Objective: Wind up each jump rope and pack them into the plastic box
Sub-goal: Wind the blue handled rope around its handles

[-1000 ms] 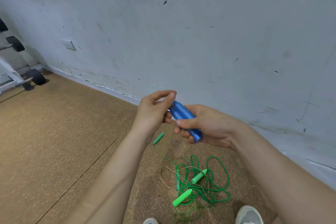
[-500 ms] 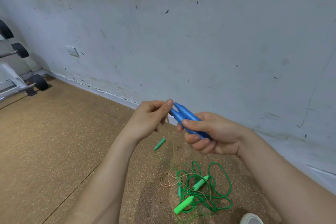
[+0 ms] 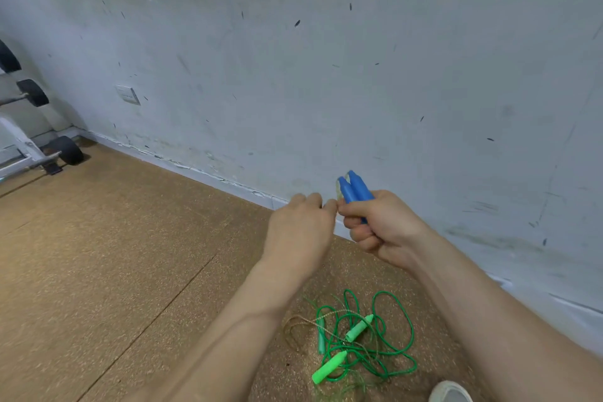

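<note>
Both hands sit higher and further right in the head view than half a second ago. The blue jump rope handles [image 3: 354, 190] now stand more upright against the wall instead of slanting left. The right hand [image 3: 386, 227] still has its grip clamped round the lower half of both handles, held side by side with tips up, fingers curled under and thumb across the front. The left hand [image 3: 300, 227] has turned its back to the camera. Its curled fingertips touch the right thumb just below the handle tips; cannot tell whether this grip is pinching anything, as it is blurred. A loop of pale cord [image 3: 336, 193] shows just left of the handle tips.

The green jump ropes [image 3: 396, 341] lie tangled on the floor [image 3: 98, 271] between the forearms, unwound, as before. Two light green handles [image 3: 328, 368] and a darker one lie in the tangle. A thin tan cord [image 3: 293, 334] loops at its left edge. A white shoe [image 3: 450, 392] is at the bottom edge, right of the tangle.

Floor is brown speckled matting with seam lines. The wall [image 3: 359, 75] is grey-white, scuffed with dark marks, with chipped paint along the base. A socket plate [image 3: 127, 95] sits low on the left. Far left stands a white rack [image 3: 19, 143] carrying a black dumbbell [image 3: 32, 93].
</note>
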Action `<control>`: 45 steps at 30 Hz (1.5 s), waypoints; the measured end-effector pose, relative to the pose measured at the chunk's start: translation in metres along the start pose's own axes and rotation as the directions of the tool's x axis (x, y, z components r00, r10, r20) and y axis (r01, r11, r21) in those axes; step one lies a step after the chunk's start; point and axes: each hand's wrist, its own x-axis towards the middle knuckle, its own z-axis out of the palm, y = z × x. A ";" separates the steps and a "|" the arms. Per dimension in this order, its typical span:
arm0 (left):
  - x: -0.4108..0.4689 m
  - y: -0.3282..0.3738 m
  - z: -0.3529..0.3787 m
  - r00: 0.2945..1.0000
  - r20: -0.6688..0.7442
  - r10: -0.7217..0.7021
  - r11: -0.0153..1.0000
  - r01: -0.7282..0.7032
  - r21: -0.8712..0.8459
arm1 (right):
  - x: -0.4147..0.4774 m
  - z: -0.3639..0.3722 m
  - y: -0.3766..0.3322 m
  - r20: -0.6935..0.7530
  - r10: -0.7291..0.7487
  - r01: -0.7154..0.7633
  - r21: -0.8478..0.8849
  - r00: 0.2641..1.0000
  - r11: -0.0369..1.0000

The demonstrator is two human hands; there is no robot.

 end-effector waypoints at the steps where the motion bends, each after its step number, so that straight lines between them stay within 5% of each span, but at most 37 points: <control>1: 0.000 0.003 0.000 0.998 -0.006 0.060 0.997 -0.060 0.043 | 0.000 0.001 0.003 -0.051 -0.019 0.012 -0.131 0.999 0.991; 5: 0.005 -0.007 0.001 0.975 0.129 0.183 0.983 -0.186 0.012 | 0.002 0.001 0.009 -0.111 -0.139 0.047 -0.592 0.984 0.805; 8: 0.003 -0.005 -0.005 0.974 0.075 0.216 0.966 -0.201 -0.165 | 0.004 0.003 0.015 -0.068 -0.189 0.073 -0.757 0.980 0.650; 10: 0.003 -0.007 -0.005 0.987 0.097 0.130 0.922 -0.084 -0.379 | 0.002 0.003 0.018 0.002 -0.194 0.118 -0.800 0.981 0.588; 13: 0.001 -0.015 -0.004 0.972 0.235 0.017 0.709 0.154 -0.688 | -0.002 -0.001 0.018 0.072 -0.191 0.158 -0.860 0.979 0.485; 16: -0.002 -0.017 -0.009 0.956 0.292 0.005 0.586 0.234 -0.776 | -0.002 -0.004 0.019 0.122 -0.253 0.215 -0.901 0.960 0.378; 21: -0.001 -0.017 -0.014 0.959 0.283 -0.016 0.665 0.222 -0.713 | 0.002 -0.008 0.022 0.231 -0.325 0.332 -0.894 0.917 0.301; 25: 0.000 -0.012 -0.024 0.984 0.177 0.021 0.860 0.073 -0.505 | -0.001 -0.012 0.020 0.298 -0.274 0.374 -0.882 0.914 0.287; 28: 0.003 -0.018 -0.029 0.987 0.163 0.015 0.883 0.064 -0.466 | -0.010 -0.011 0.011 0.288 -0.185 0.329 -0.908 0.940 0.259; 33: 0.003 -0.032 -0.028 0.955 0.292 0.047 0.487 0.233 -0.842 | -0.033 -0.010 -0.009 0.379 -0.040 0.355 -0.818 0.925 0.452; 37: 0.006 -0.041 -0.023 0.926 0.376 0.040 0.251 0.355 -0.900 | -0.048 -0.005 -0.018 0.461 -0.050 0.408 -0.723 0.886 0.557; 42: 0.009 -0.019 0.000 0.886 0.463 0.037 -0.275 0.454 -0.847 | -0.050 -0.001 -0.018 0.307 -0.248 0.383 -0.540 0.919 0.750; 45: 0.007 0.001 0.011 0.913 0.407 -0.026 -0.267 0.386 -0.883 | -0.039 -0.007 -0.017 0.109 -0.309 0.325 -0.431 0.945 0.842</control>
